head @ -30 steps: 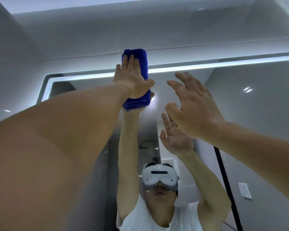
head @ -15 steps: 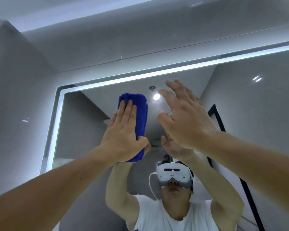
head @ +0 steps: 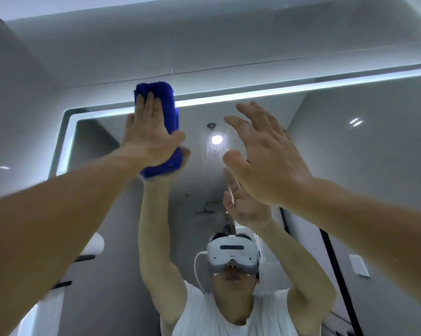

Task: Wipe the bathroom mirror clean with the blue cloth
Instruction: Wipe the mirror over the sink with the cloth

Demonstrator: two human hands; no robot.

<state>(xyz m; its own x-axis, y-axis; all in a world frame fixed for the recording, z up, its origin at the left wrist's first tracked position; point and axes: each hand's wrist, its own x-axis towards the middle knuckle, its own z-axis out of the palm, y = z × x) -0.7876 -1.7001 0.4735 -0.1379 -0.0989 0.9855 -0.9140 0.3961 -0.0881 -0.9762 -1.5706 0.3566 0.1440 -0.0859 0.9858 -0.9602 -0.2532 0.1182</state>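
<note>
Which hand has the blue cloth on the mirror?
The left hand, fingers flat, pressing the blue cloth to the mirror; the right hand hovers empty beside it.

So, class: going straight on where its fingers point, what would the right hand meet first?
The right hand would probably meet the large wall mirror's glass below its glowing top strip; depth unclear.

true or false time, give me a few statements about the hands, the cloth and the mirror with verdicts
1. The left hand presses the blue cloth on the mirror with straight fingers. True.
2. The right hand holds a spray bottle. False: it holds nothing, fingers spread.
3. The blue cloth's top overlaps the lit strip along the mirror's upper edge. True.
4. The blue cloth is spread out as a single flat sheet. False: it is folded into a thick pad.
</note>
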